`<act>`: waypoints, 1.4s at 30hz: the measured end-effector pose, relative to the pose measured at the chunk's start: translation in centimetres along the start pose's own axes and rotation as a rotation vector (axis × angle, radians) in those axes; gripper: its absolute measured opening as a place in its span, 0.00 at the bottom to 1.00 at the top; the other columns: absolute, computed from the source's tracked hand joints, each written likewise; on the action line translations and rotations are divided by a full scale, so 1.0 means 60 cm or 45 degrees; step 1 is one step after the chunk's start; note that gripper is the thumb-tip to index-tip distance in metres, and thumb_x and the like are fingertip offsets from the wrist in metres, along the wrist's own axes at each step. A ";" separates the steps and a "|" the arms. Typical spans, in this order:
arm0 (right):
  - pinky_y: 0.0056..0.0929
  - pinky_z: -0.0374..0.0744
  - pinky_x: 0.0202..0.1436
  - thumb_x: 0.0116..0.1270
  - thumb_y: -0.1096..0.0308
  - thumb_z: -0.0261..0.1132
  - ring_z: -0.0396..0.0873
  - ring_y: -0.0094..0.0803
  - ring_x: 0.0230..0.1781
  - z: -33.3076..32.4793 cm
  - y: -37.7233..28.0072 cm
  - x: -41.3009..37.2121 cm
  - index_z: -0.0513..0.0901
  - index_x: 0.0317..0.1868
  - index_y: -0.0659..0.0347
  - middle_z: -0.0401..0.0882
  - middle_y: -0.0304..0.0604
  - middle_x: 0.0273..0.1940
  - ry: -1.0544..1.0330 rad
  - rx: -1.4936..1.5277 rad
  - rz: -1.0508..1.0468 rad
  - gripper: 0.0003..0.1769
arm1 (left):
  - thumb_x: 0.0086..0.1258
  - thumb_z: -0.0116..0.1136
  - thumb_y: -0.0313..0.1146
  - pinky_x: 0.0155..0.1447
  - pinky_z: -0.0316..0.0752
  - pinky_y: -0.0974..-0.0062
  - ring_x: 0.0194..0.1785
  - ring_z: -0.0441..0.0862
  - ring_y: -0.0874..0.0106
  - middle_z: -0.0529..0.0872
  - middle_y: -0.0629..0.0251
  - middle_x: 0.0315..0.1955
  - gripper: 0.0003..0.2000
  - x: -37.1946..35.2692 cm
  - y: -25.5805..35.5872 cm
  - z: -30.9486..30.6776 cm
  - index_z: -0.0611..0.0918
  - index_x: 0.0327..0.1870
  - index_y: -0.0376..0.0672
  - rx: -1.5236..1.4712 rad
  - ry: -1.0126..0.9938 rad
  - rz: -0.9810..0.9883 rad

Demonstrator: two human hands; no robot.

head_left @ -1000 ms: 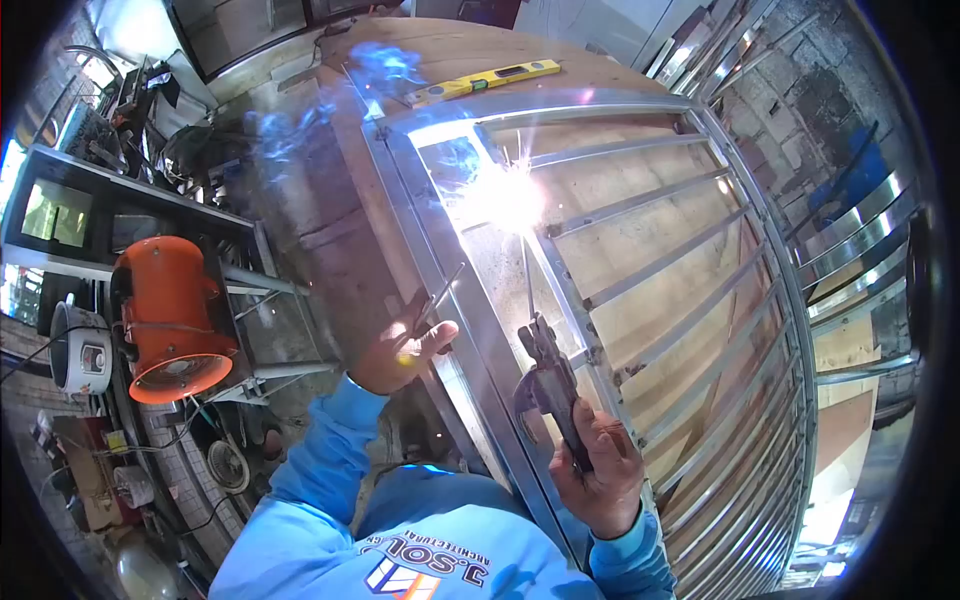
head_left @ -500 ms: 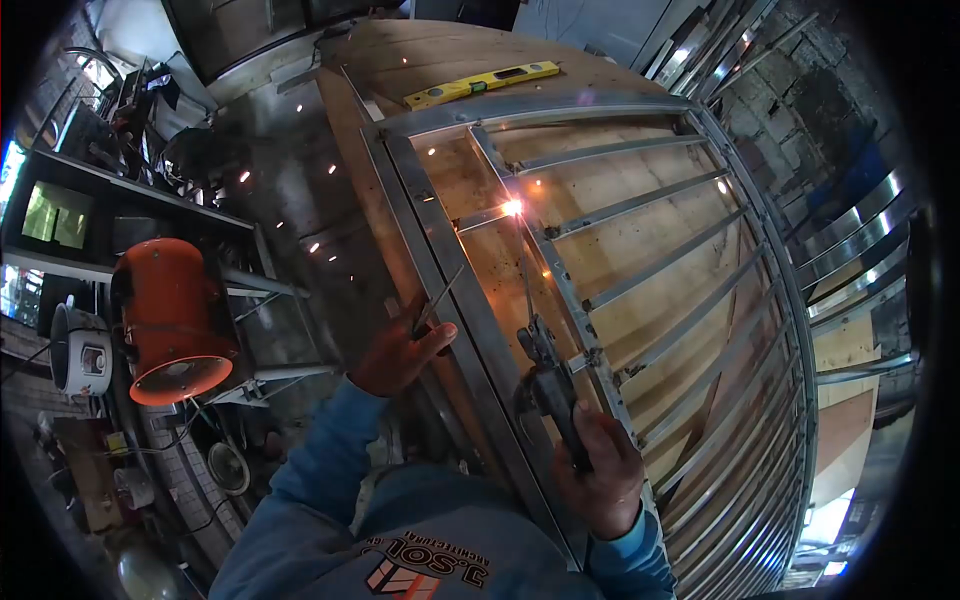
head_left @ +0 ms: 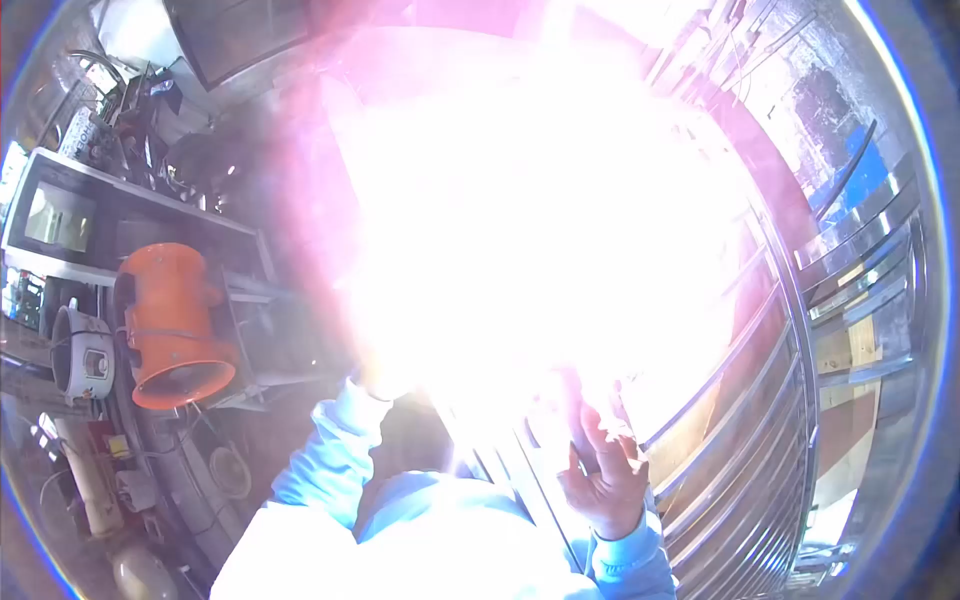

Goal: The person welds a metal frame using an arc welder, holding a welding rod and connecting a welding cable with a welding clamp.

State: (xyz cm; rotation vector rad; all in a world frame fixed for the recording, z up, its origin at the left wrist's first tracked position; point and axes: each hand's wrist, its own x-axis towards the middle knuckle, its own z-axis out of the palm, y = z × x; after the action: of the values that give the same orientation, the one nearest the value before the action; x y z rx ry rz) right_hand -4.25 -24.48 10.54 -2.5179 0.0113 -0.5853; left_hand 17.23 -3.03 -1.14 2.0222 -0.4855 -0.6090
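A white welding glare fills the middle of the view and washes out much of the metal grille frame. Below the glare on the right, my right hand is closed round the handle of a welding electrode holder. The holder's front end and its rod are lost in the light. My left hand is at the lower left edge of the glare, beside the frame's near side. Only a strip near its wrist shows; its fingers and anything in them are hidden.
An orange cylindrical blower stands on the left, beside a grey-white round appliance. Behind them is a dark shelf unit with a pale edge. Curved shiny metal strips and boards are on the right.
The small bright weld point with flying sparks has swollen into a glare covering the frame, the yellow spirit level and my left hand's fingers. Both arms stay in about the same place.
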 end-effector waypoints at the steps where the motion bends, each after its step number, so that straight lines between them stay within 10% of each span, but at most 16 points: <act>1: 0.40 0.84 0.40 0.55 0.77 0.72 0.84 0.50 0.40 0.000 0.001 0.000 0.73 0.72 0.60 0.84 0.52 0.46 0.050 0.004 -0.009 0.41 | 0.75 0.61 0.55 0.54 0.81 0.68 0.50 0.85 0.65 0.86 0.49 0.49 0.33 -0.004 0.015 0.000 0.75 0.68 0.34 -0.055 0.033 -0.001; 4: 0.37 0.84 0.40 0.61 0.75 0.71 0.86 0.41 0.40 -0.011 0.009 0.001 0.72 0.71 0.65 0.85 0.52 0.47 0.253 0.169 0.051 0.36 | 0.76 0.63 0.49 0.52 0.83 0.65 0.45 0.85 0.61 0.86 0.50 0.44 0.27 -0.005 -0.005 0.027 0.76 0.65 0.37 -0.306 0.168 0.297; 8: 0.27 0.82 0.36 0.66 0.81 0.62 0.81 0.26 0.34 -0.017 0.004 0.020 0.66 0.73 0.67 0.83 0.46 0.47 0.397 0.450 0.351 0.34 | 0.75 0.65 0.45 0.56 0.82 0.65 0.48 0.85 0.64 0.83 0.53 0.50 0.34 0.041 -0.132 0.026 0.66 0.74 0.38 1.174 0.377 1.220; 10: 0.20 0.77 0.29 0.67 0.80 0.61 0.78 0.21 0.27 0.005 0.016 0.024 0.64 0.74 0.66 0.82 0.44 0.42 0.482 0.535 0.429 0.34 | 0.75 0.63 0.43 0.57 0.82 0.65 0.50 0.85 0.63 0.83 0.55 0.51 0.30 0.037 -0.097 0.017 0.67 0.73 0.42 0.838 0.326 1.010; 13: 0.35 0.80 0.56 0.67 0.76 0.69 0.82 0.41 0.51 0.002 0.000 0.045 0.73 0.70 0.66 0.82 0.52 0.56 0.434 0.328 0.329 0.30 | 0.77 0.60 0.40 0.57 0.81 0.64 0.51 0.84 0.62 0.85 0.59 0.46 0.22 0.010 -0.025 0.012 0.74 0.69 0.46 -0.262 -0.037 0.284; 15: 0.31 0.78 0.59 0.70 0.79 0.66 0.80 0.32 0.52 0.005 -0.009 0.050 0.73 0.69 0.67 0.81 0.46 0.56 0.431 0.346 0.321 0.28 | 0.77 0.61 0.45 0.56 0.80 0.67 0.50 0.84 0.68 0.85 0.61 0.47 0.30 0.006 0.001 0.006 0.68 0.75 0.44 -0.607 -0.108 0.103; 24: 0.28 0.79 0.54 0.71 0.81 0.63 0.80 0.28 0.49 0.036 0.000 0.032 0.71 0.71 0.66 0.81 0.45 0.51 0.461 0.394 0.359 0.28 | 0.77 0.61 0.50 0.58 0.81 0.71 0.58 0.80 0.71 0.78 0.58 0.61 0.42 0.020 -0.014 0.001 0.53 0.80 0.38 -0.607 -0.268 0.054; 27: 0.29 0.77 0.58 0.72 0.78 0.62 0.79 0.30 0.52 0.032 -0.010 0.003 0.70 0.72 0.66 0.80 0.46 0.54 0.236 0.656 0.851 0.28 | 0.77 0.61 0.50 0.57 0.81 0.70 0.59 0.80 0.71 0.79 0.57 0.60 0.41 0.015 0.007 -0.008 0.54 0.80 0.37 -0.533 -0.239 0.045; 32: 0.31 0.83 0.46 0.72 0.73 0.64 0.86 0.41 0.45 0.058 -0.017 -0.008 0.67 0.74 0.67 0.83 0.52 0.57 0.452 0.209 0.227 0.32 | 0.78 0.59 0.50 0.58 0.81 0.68 0.61 0.81 0.67 0.81 0.53 0.61 0.35 0.003 0.030 -0.012 0.63 0.76 0.35 -0.483 -0.162 0.034; 36: 0.21 0.72 0.22 0.69 0.76 0.62 0.73 0.20 0.23 0.100 -0.015 -0.044 0.62 0.74 0.64 0.77 0.39 0.35 0.422 0.816 0.570 0.34 | 0.76 0.56 0.60 0.62 0.75 0.65 0.55 0.83 0.65 0.86 0.56 0.55 0.38 0.020 -0.024 0.012 0.67 0.75 0.37 -0.345 -0.053 0.366; 37: 0.30 0.80 0.40 0.67 0.73 0.68 0.81 0.29 0.36 0.100 -0.018 -0.046 0.69 0.70 0.67 0.84 0.47 0.44 0.411 0.783 0.753 0.32 | 0.75 0.57 0.61 0.62 0.75 0.64 0.54 0.83 0.64 0.87 0.55 0.52 0.37 0.011 -0.020 0.012 0.70 0.73 0.38 -0.311 -0.058 0.330; 42: 0.26 0.77 0.42 0.70 0.76 0.63 0.75 0.24 0.37 0.103 -0.023 -0.047 0.63 0.75 0.66 0.77 0.40 0.41 0.337 0.718 0.587 0.34 | 0.73 0.56 0.66 0.59 0.76 0.61 0.51 0.83 0.59 0.87 0.53 0.45 0.34 -0.002 0.014 0.014 0.81 0.58 0.38 -0.272 0.027 0.053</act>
State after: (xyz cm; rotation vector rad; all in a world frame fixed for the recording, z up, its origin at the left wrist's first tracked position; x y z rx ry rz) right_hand -4.43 -19.80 5.44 -1.7976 0.4474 -0.6170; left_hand 16.59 -3.92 -0.77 1.8104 -0.4303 -0.5881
